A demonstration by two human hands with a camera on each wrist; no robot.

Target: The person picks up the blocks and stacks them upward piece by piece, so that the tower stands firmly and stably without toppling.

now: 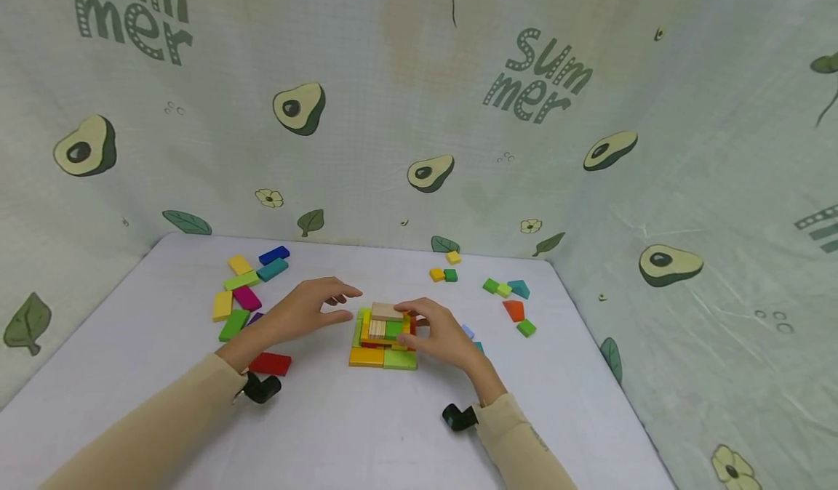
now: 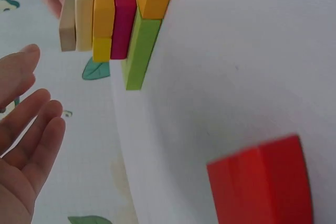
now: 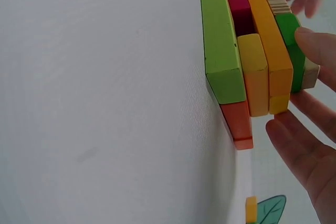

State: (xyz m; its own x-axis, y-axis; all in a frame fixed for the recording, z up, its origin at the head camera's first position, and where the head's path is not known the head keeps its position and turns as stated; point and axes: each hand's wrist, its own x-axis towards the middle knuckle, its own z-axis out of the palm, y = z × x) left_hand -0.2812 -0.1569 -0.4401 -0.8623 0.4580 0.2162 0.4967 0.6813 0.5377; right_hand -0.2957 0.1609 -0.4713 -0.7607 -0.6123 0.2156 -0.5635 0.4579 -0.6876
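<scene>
A layered stack of wooden building blocks stands mid-table, with lime and orange blocks [image 1: 366, 358] at its base. On its upper layers are a green block [image 3: 290, 51], a striped wood-grain block [image 1: 377, 329] and, topmost at the back, a plain wooden block [image 1: 386, 311]. My right hand [image 1: 440, 334] is at the stack's right side. Its index fingertip meets the plain block's right end, and the thumb touches the green block. Apart from the stack on the left, my left hand [image 1: 313, 308] hovers with fingers extended and nothing in it.
A red block [image 1: 270, 363] lies below my left wrist. Several loose blocks, among them a magenta block [image 1: 246, 298] and a blue block [image 1: 274, 255], lie at the left. Smaller pieces, including an orange piece [image 1: 514, 310], are scattered at the right. A patterned cloth [image 1: 366, 126] hangs behind the table.
</scene>
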